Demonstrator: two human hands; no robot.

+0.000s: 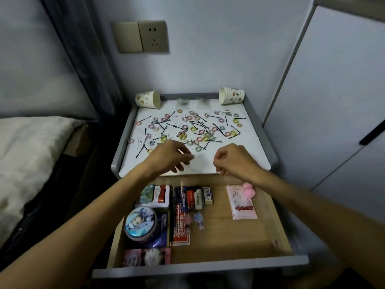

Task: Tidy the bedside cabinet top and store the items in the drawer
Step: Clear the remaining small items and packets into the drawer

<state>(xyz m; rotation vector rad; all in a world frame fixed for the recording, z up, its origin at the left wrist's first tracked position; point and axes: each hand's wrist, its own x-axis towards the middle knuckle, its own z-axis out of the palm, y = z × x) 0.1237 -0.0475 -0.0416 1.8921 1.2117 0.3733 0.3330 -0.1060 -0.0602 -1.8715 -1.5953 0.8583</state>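
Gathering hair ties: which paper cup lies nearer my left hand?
The cup at the back-left corner; the other cup lies farther off, back-right.

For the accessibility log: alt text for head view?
A left hand and right hand hover over a white cabinet top strewn with coloured hair ties and black bobby pins. Paper cups lie tipped at its back corners; the open drawer below holds a round tin and pink packet.

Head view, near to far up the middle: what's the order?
Drawer front → round tin → left hand and right hand, level → hair ties and bobby pins → left paper cup and right paper cup, level → wall socket
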